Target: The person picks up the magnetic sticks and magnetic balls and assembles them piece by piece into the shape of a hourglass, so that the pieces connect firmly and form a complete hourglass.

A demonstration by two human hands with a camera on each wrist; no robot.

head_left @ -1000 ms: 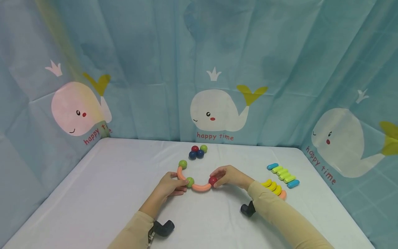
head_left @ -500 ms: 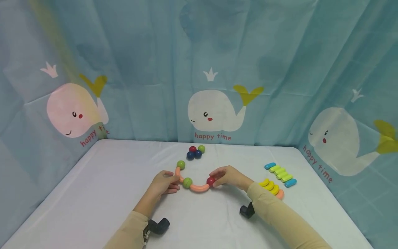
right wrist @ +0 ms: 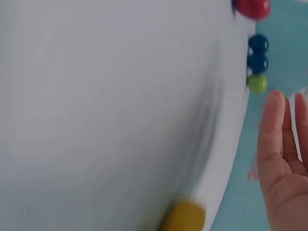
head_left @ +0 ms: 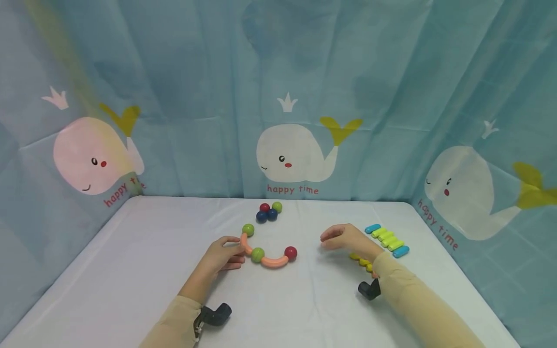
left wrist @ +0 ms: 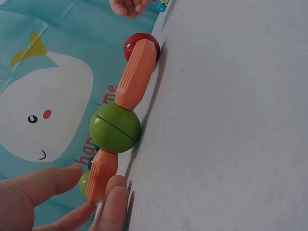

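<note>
A joined chain of toy pieces lies on the table: a green ball (head_left: pixel 248 229), an orange curved stick (head_left: pixel 245 244), a grooved green ball (left wrist: pixel 115 127), a second orange curved stick (head_left: pixel 275 262) and a red ball (head_left: pixel 290 253). My left hand (head_left: pixel 224 253) is at the chain's left end, fingertips (left wrist: pixel 115 192) against or right beside the first orange stick. In the left wrist view its thumb stands apart from that stick. My right hand (head_left: pixel 348 239) is over the table to the right of the red ball, fingers extended, holding nothing.
Loose blue balls (head_left: pixel 261 216), a red ball (head_left: pixel 264 208) and a green ball (head_left: pixel 277 207) cluster at the back. Yellow curved sticks (head_left: pixel 363 262) lie partly under the right arm. A row of yellow-green sticks (head_left: pixel 387 238) with blue ones (head_left: pixel 401 251) lies at right.
My right hand has let go of the red ball and moved right, away from the chain. My left hand has shifted from the grooved green ball to the orange stick, its grip loosened.
</note>
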